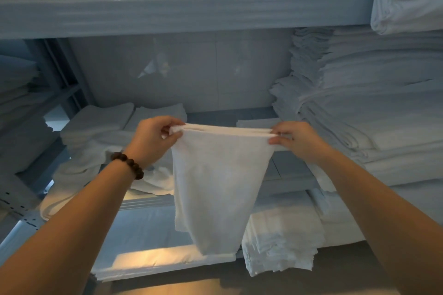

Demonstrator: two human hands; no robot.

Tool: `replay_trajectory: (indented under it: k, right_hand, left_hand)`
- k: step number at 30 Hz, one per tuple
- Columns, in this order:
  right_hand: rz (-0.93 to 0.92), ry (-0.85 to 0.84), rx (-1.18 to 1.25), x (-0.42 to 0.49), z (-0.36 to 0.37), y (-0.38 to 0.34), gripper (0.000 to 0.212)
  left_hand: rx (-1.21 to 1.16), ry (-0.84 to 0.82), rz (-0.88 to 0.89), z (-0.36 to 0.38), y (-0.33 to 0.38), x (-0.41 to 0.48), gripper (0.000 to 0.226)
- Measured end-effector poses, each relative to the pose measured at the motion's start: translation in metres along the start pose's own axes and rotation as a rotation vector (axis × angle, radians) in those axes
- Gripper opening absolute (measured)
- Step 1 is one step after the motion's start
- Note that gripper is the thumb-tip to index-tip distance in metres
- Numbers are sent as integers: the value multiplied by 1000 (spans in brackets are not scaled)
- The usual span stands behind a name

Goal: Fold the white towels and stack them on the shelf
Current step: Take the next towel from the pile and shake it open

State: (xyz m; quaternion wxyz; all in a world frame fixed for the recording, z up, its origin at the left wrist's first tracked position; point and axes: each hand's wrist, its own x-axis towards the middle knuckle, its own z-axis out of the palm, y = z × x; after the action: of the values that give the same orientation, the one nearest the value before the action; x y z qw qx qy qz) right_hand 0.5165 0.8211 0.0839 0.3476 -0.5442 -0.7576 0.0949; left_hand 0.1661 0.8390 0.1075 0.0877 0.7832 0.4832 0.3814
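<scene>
A white towel (pixel 215 182) hangs doubled in front of the shelf, its top edge stretched level between both hands. My left hand (pixel 153 137) pinches the top left corner; a dark bead bracelet sits on that wrist. My right hand (pixel 296 137) pinches the top right corner. The towel's lower end hangs free and narrows toward the bottom. Behind it runs the middle shelf board (pixel 230 116), with folded white towels (pixel 107 122) lying on its left part.
A tall stack of folded white linen (pixel 374 103) fills the right of the middle shelf. The upper shelf beam (pixel 182 13) carries more stacks. Below lie folded sheets (pixel 280 239) on the lower shelf. A metal upright (pixel 16 208) stands at the left.
</scene>
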Motion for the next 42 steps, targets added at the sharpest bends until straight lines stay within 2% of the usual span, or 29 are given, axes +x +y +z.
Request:
replay_trajectory:
  k: [2, 3, 6, 7, 10, 11, 13, 14, 17, 18, 20, 21, 23, 24, 26, 27, 29, 30, 33, 36, 39, 42]
  right_hand:
    - [-96, 119, -9, 4, -8, -9, 17]
    - [-125, 104, -35, 4, -7, -11, 17]
    - [-83, -233, -220, 2, 3, -9, 22]
    - [-85, -251, -268, 2, 2, -7, 22]
    - [-124, 7, -236, 4, -4, 2, 16]
    - [-116, 8, -249, 3, -4, 2, 17]
    - [-98, -197, -340, -3, 5, 7, 21]
    - [-87, -234, -359, -6, 7, 11, 22]
    - [-92, -46, -317, -5, 11, 18, 17]
    - [-104, -74, -322, -3, 16, 17, 18]
    - [-96, -274, -397, -6, 27, 13, 22]
    - [-89, -259, -402, -5, 30, 15, 22]
    - [-68, -93, -371, -2, 32, 21, 19]
    - [-81, -89, -385, -3, 35, 23, 19]
    - [-78, -300, -450, -11, 44, 25, 23]
    - [-74, -307, -446, -14, 45, 25, 22]
    - [-58, -141, -398, -12, 44, 29, 14]
    - [-55, -93, -366, -12, 44, 31, 13]
    - [-93, -326, -461, -22, 52, 38, 19]
    - [-106, -196, -384, -18, 46, 42, 11]
    - [-126, -229, -412, -12, 41, 39, 17]
    - [-110, -119, -359, -10, 35, 36, 11]
  left_hand:
    - [-33, 107, 38, -2, -5, -2, 19]
    - [-33, 94, 26, 1, -9, -4, 18]
    - [51, -148, -51, 21, -17, -16, 12]
    - [46, -139, -48, 27, -20, -18, 10]
    - [-48, 21, -13, 37, -21, -19, 9]
    - [-43, -10, -12, 40, -20, -17, 9]
    - [18, -136, -13, 44, -18, -19, 9]
    - [44, -138, 13, 45, -18, -18, 10]
    - [30, -56, 38, 43, -25, -17, 9]
    - [48, -94, 12, 44, -28, -18, 9]
    - [108, -203, -55, 48, -31, -23, 10]
    - [104, -169, -60, 51, -32, -23, 9]
    - [46, -64, -55, 52, -34, -24, 9]
    - [42, -92, -67, 54, -35, -26, 10]
    - [105, -232, -97, 59, -35, -33, 13]
    - [109, -219, -99, 61, -35, -34, 13]
    - [53, -75, -92, 61, -34, -34, 12]
    - [40, -80, -100, 61, -33, -36, 12]
    - [96, -263, -139, 70, -34, -48, 14]
    - [52, -143, -122, 68, -33, -45, 11]
    - [75, -213, -121, 66, -35, -40, 13]
    - [45, -81, -89, 61, -30, -33, 10]
